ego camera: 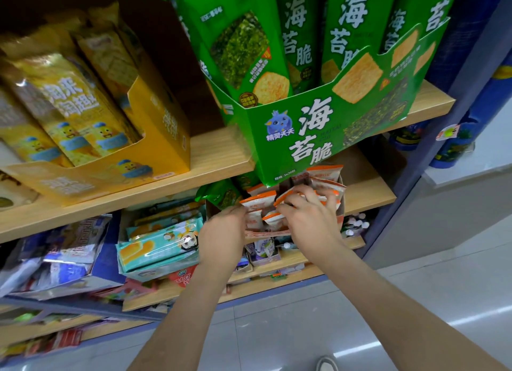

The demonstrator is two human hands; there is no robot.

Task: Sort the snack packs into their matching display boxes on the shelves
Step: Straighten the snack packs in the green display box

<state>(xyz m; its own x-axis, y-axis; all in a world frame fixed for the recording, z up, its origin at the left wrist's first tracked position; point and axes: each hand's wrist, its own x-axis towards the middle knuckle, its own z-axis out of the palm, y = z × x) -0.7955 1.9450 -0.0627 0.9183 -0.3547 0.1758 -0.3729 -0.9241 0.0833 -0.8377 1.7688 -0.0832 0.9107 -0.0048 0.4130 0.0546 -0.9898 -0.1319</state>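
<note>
Orange-and-white packs: stood crowded and tilted in their display box, on the middle shelf under the green box
Display box: low orange-and-white carton at the front edge of the middle shelf, both hands inside it
Right hand: lay over the right half of the packs with fingers bent and spread, the thumb and forefinger closed on the orange top edge of one pack
Left hand: reached in at the left side, fingertips against the edge of a pack; the fingers were hidden behind the back of the hand, so I could not tell whether it gripped anything
Green box: seaweed-crisp carton full of upright green bags, overhanging the front of the upper shelf
Yellow box: on the upper shelf, left of the green one, holding yellow packs
Teal packs: lay in a box left of the left hand
Loose green bag: lay just behind the left hand
Shoe: on the grey floor below
</note>
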